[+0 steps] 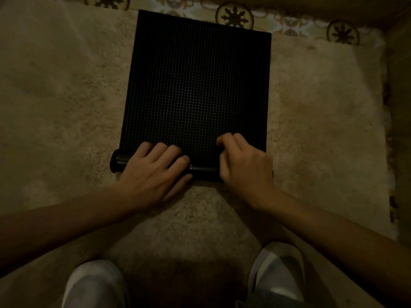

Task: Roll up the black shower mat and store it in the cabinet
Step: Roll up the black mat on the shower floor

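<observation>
The near rolled edge of the black shower mat [195, 85] lies mostly hidden under the left hand [153, 172] and right hand [242, 165]; both shoes [95, 285] are cut off by the bottom edge; the patterned floor [289, 23] runs out of frame at the top; dim light blurs the rug [66, 96] pile.

The black shower mat [195, 85] under my fingers looks like matt rubber or plastic, I can't tell which, with a fine grid of small holes; the rolled edge I grip shows a faint sheen. Beneath it the beige rug [311, 130] is shaggy, soft pile. Beyond, the patterned floor tiles [289, 25] look smooth and slightly glossy.
</observation>
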Demonstrator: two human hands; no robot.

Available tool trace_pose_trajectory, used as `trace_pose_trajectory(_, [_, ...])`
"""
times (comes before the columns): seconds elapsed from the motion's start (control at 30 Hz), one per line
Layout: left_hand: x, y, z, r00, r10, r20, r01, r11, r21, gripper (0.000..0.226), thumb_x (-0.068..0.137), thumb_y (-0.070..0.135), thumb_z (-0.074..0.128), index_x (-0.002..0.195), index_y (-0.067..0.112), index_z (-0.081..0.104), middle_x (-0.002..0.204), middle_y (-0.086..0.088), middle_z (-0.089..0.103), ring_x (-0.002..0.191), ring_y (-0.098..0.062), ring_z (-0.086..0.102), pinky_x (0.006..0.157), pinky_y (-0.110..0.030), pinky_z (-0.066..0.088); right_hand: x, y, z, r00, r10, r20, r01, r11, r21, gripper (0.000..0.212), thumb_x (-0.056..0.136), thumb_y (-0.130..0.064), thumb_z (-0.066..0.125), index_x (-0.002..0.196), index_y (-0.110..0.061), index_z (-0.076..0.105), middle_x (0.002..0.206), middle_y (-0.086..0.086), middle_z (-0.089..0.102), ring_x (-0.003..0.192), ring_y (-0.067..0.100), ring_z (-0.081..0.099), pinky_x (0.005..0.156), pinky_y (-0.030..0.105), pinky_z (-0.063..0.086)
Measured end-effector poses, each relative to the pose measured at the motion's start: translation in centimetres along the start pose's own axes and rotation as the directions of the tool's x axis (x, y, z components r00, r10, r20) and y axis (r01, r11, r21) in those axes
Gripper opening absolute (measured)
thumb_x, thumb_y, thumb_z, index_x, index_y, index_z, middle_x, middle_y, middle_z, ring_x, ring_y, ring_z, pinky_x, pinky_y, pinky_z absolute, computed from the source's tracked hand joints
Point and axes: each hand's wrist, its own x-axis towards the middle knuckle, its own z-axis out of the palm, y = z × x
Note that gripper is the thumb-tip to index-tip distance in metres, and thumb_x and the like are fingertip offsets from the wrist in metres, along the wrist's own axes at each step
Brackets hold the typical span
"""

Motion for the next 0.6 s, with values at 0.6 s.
trace_pose_trajectory(0.6, [4.4,-2.0,-0.8,0.994,-0.103,-0.040,0.100,0.992,-0.076,0.028,0.107,0.034,0.037,0.093,0.012,0.047,0.087,-0.011,0.050,0.062,-0.022,0.045,0.045,-0.028,0.028,2.3,-0.4,1.4,0.983,-0.149,-0.106,0.134,0.981,-0.141,0.037,0.108,-0.030,0.031,0.087,-0.014,0.057,0.077,0.005,0.056,0.067,0.022,0.049,0.056,0.036,0.038])
